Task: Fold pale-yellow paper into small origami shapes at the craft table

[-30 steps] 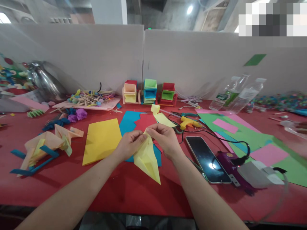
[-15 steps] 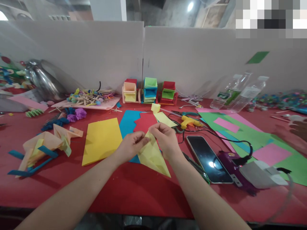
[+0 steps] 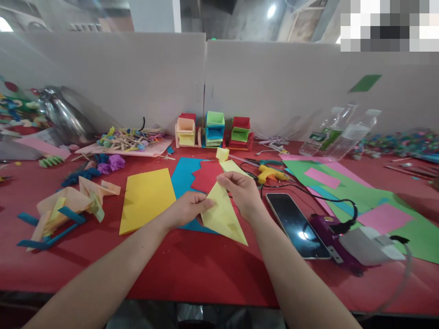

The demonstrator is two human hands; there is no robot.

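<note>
Between my hands is a pale yellow sheet of paper (image 3: 224,215), folded into a triangle and lifted over the table. My left hand (image 3: 189,209) pinches its left edge, thumb on top. At the top corner, my right hand (image 3: 241,192) grips the paper between thumb and fingers. Behind it lie a blue sheet (image 3: 181,176) and a red piece of paper (image 3: 207,176) with a jagged edge. To the left rests a yellow sheet (image 3: 147,201). Another pale yellow strip (image 3: 236,168) is partly hidden behind my right hand.
Right of my arm are a phone (image 3: 295,224), a purple power strip (image 3: 331,228) and a yellow glue gun (image 3: 271,174) with its cable. Folded paper boxes (image 3: 215,130) stand by the partition. A peach paper model (image 3: 63,205) sits left; plastic bottles (image 3: 353,135) stand back right.
The folded paper has turned slightly and its lower tip has risen a little to the right. Both hands keep their grip. At the far right, another person's hand has mostly left the view.
</note>
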